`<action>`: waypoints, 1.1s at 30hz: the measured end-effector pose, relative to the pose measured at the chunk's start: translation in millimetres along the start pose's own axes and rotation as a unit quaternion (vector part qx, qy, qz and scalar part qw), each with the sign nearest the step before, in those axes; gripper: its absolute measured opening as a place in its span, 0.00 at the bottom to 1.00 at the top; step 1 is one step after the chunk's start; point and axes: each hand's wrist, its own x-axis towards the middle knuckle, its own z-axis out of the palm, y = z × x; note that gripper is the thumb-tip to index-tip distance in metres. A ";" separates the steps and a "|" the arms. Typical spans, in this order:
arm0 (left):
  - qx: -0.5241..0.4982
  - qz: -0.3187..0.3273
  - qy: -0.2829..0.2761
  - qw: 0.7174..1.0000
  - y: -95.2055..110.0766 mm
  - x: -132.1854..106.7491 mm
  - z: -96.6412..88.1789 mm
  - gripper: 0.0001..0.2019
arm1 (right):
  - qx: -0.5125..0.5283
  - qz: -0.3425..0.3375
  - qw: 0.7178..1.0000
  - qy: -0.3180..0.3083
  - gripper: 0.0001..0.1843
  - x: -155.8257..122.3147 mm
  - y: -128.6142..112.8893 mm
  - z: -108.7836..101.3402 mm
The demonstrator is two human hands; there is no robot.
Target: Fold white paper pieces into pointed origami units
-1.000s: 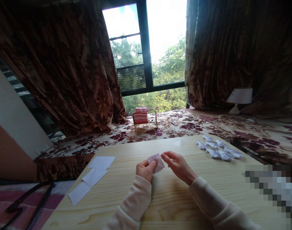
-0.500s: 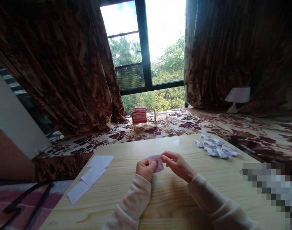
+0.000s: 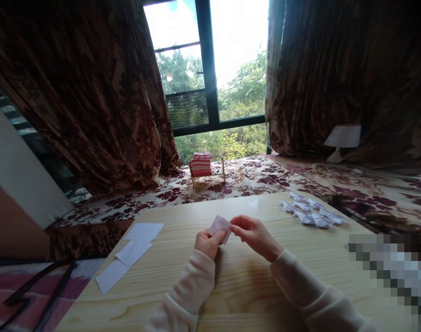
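Observation:
Above the middle of the wooden table [image 3: 245, 295], my left hand [image 3: 207, 242] grips a small piece of folded white paper [image 3: 219, 224], its thumb lying across the front. My right hand [image 3: 254, 235] pinches the paper's right corner between thumb and fingertips. On the table to the left lie several flat white paper sheets [image 3: 134, 251], partly overlapping. A group of several pointed, folded white paper pieces [image 3: 309, 210] rests at the table's far right.
Beyond the table, a ledge with a floral cover [image 3: 252, 180] holds a small rack with a stack of red-striped cloth [image 3: 201, 163]. A white lamp [image 3: 343, 137] stands further right. Patterned curtains [image 3: 103, 101] flank the window. The right edge is blurred out by large pixels.
The folded paper has turned in my left hand, so one corner now points upward. My right hand has shifted slightly left and still pinches its edge.

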 end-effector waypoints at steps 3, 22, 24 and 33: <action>0.014 -0.004 0.001 1.000 -0.6 -0.7 -0.6 0.16 | -0.030 -0.027 0.999 0.019 0.13 0.3 -1.8 -3.1; 0.026 0.000 -0.029 0.999 10.4 -8.8 3.4 0.16 | -0.129 -0.123 0.984 -0.019 0.07 -1.3 -8.3 -7.1; 0.024 0.005 -0.033 0.999 9.9 -9.0 4.3 0.15 | -0.151 -0.135 0.979 -0.019 0.06 -1.5 -8.8 -7.8; 0.005 -0.011 -0.020 1.000 1.0 -3.4 4.1 0.16 | -0.260 -0.217 0.941 -0.022 0.06 -4.6 -16.0 -9.5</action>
